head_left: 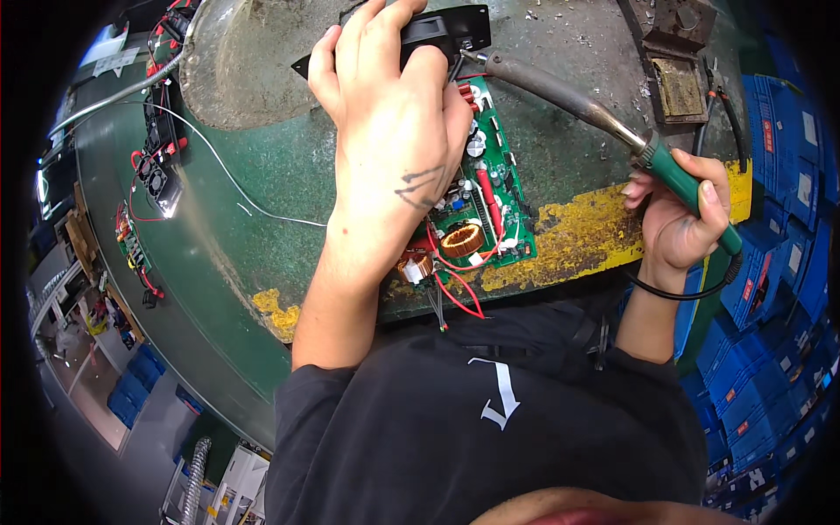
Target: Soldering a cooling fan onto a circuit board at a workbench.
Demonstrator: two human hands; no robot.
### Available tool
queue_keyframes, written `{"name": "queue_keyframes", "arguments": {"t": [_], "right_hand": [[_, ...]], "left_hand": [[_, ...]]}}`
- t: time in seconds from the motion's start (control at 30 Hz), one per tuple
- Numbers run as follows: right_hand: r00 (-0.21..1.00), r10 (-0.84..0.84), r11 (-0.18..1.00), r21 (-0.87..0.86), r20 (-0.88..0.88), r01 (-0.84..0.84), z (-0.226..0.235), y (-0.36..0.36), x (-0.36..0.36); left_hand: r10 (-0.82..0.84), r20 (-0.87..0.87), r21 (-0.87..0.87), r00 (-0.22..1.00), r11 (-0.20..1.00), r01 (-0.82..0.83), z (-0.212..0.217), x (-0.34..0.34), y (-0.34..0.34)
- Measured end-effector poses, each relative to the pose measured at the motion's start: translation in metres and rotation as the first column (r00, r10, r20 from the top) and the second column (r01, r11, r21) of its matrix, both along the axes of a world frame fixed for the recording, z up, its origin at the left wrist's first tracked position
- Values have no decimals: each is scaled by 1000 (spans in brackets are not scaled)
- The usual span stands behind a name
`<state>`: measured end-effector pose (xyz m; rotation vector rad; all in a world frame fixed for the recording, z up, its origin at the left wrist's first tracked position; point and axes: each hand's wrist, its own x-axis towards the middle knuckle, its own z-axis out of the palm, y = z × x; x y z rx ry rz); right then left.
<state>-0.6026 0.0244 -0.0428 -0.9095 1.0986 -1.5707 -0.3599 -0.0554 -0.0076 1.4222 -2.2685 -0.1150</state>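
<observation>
Electronics workshop: soldering iron [604, 118], circuit board [490, 192]

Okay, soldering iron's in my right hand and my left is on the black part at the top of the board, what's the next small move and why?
Probably ease the soldering iron tip a touch closer to the joint beside the black part. The tip already sits at the top edge of the green circuit board, right by the left hand that presses the part down, while the right hand grips the green handle. Keep it off the fingers.

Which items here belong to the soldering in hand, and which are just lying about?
In hand: left hand on black panel; right hand holding soldering iron; green circuit board.
Lying about: iron stand, fan units, blue crates.
</observation>
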Motion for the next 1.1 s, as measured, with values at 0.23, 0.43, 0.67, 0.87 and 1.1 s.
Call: {"name": "queue_keyframes", "arguments": {"t": [0.23, 0.43, 0.67, 0.87, 1.1], "right_hand": [[999, 28, 1000, 13, -17, -28, -3, 0, -1], [998, 16, 1000, -21, 63, -14, -5, 1, 0], [998, 19, 999, -27, 54, -17, -5, 0, -1], [999, 11, 999, -32, 51, -10, -5, 0, 0], [996, -31, 999, -11, 86, 32, -6, 3, -1]], "left_hand": [[-268, -350, -403, 898, 908, 114, -6, -9, -12], [-286, -364, -426, 887, 897, 114, -44, -7, -32], [-617, -518, -747, 593, 663, 37, -54, -9, -39], [-443, -488, -597, 753, 798, 82, -29, -11, -31], [3, -19, -30, 1000, 1000, -3, -2, 1, -1]]}}
